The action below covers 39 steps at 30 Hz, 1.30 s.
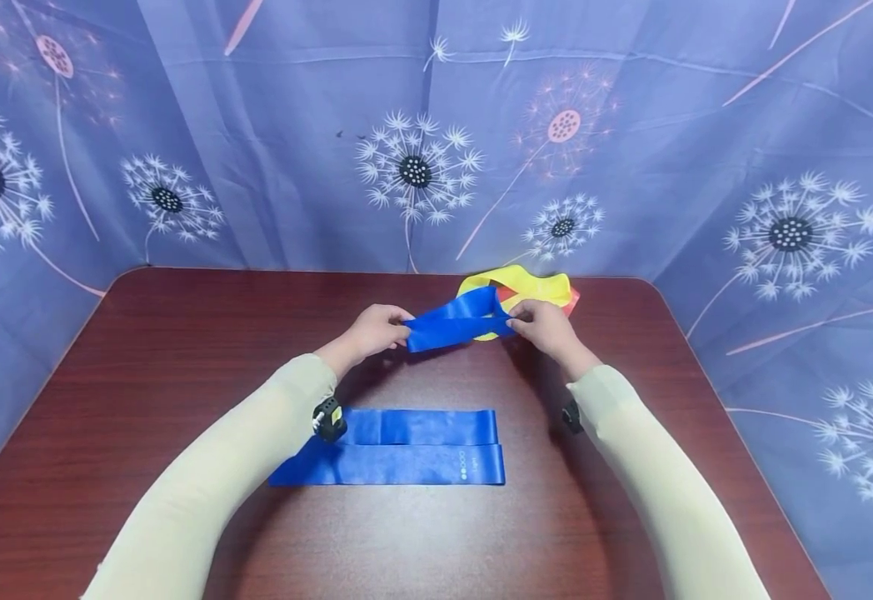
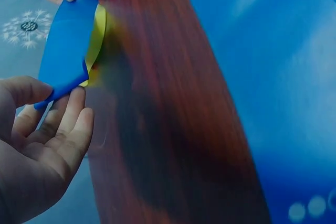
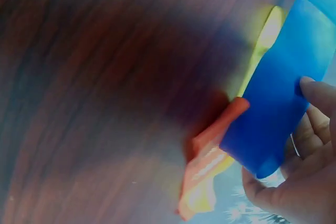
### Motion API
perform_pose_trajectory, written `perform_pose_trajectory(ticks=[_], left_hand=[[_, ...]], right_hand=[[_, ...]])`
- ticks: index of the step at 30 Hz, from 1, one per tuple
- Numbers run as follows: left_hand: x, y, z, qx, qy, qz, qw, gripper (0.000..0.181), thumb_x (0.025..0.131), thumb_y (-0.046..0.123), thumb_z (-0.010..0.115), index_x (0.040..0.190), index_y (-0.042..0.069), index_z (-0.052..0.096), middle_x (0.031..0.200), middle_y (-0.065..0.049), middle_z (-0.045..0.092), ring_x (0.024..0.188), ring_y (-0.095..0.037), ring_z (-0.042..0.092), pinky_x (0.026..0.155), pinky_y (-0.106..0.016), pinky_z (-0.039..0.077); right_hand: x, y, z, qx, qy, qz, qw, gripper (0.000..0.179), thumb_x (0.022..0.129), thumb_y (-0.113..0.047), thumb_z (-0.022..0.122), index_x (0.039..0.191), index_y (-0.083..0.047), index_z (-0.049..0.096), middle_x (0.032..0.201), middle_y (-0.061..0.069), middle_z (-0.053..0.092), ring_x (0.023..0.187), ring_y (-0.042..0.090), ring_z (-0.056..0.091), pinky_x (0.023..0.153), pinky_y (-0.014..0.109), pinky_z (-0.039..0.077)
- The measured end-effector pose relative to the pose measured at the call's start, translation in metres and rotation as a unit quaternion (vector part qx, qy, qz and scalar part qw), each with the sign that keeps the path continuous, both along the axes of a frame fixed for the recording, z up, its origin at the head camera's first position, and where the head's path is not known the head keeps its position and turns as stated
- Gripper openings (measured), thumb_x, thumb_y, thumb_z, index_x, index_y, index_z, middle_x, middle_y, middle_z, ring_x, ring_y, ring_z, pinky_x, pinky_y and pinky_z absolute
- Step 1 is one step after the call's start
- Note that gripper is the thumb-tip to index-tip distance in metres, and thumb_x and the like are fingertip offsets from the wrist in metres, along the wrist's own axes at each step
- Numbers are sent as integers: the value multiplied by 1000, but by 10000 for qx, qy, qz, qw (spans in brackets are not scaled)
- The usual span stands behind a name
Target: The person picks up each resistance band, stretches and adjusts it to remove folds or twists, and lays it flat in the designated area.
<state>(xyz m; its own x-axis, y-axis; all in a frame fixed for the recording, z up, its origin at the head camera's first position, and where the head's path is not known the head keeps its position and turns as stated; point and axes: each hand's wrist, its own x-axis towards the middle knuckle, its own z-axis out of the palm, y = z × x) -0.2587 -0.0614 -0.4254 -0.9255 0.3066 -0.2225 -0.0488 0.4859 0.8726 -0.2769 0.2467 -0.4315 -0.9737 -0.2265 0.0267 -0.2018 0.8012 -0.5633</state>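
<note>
Between both hands, a blue resistance band [image 1: 447, 332] is held as a loop above the far part of the table. The left hand [image 1: 375, 331] pinches its left end; in the left wrist view the thumb lies over the band with fingers beneath. At the other end, the right hand [image 1: 547, 327] pinches the band between thumb and fingers, also seen in the right wrist view. Just behind it lie a yellow band [image 1: 552, 288] and an orange-red band [image 3: 220, 129], overlapping each other and partly hidden by the blue one.
Nearer the body, a second blue band [image 1: 421, 464] lies flat on the dark red wooden table [image 1: 436, 542], printed with small circles; the left forearm covers its left part. A blue dandelion-print curtain [image 1: 294, 167] stands behind the table and along both sides.
</note>
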Motion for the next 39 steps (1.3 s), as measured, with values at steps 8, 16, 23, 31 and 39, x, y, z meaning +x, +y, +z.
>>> perform_pose_trajectory(ticks=[8,16,23,31,39], left_hand=[[1,-25,5,-228,436,-43,9988,37,93,2,55,127,-8,65,108,-24,71,77,-14,66,71,-21,55],[13,-62,5,-345,339,-194,9986,35,95,6,52,125,-6,66,121,-27,68,81,-14,66,76,-29,59],[22,-83,-3,-944,319,-538,9936,36,95,8,52,126,-5,66,105,-21,70,72,-14,61,68,-28,54],[20,-73,-5,-2344,1203,-928,9602,39,92,8,60,129,-6,62,109,-22,71,98,-33,70,90,-44,56],[17,-29,3,-2198,1628,-1213,9542,36,98,14,64,132,2,64,125,-20,70,115,-33,68,104,-49,54]], right_hand=[[23,-16,9,-330,-165,364,9987,17,94,-14,72,102,1,72,97,18,74,87,27,64,83,38,55],[37,-35,10,-674,-593,949,9914,14,91,-17,77,92,-5,71,81,7,68,78,17,57,73,29,48],[38,-49,5,-557,-902,1176,9874,17,90,-22,78,89,-7,69,76,3,63,75,15,55,71,28,47],[33,-61,-10,-300,-728,1205,9896,18,90,-22,78,88,-7,69,76,5,65,74,14,55,71,25,46],[33,-66,-14,-186,-594,1266,9900,18,90,-22,78,86,-8,69,71,2,62,69,12,54,70,25,45]])
